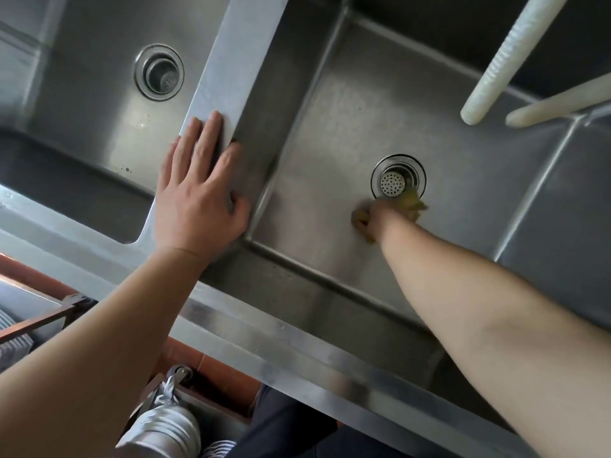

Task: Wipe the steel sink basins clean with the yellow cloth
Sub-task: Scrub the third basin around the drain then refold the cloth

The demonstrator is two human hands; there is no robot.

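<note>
Two steel basins lie below me, a left basin (99, 104) and a right basin (330, 133), split by a flat steel divider (231, 51). My right hand (373, 216) reaches down to the floor of the right basin and grips the crumpled yellow cloth (413, 203), which touches the near edge of the round drain strainer (395, 181). The hand is blurred and hides much of the cloth. My left hand (198, 193) rests flat on the divider near the front rim, fingers straight and spread.
The left basin has its own drain (159, 72). Two pale ribbed hoses (506, 61) hang over the right basin's far right corner. The steel front rim (297, 352) runs across below. Under it are a red tiled floor, a wheeled cart frame (49, 315) and a grey shoe (165, 428).
</note>
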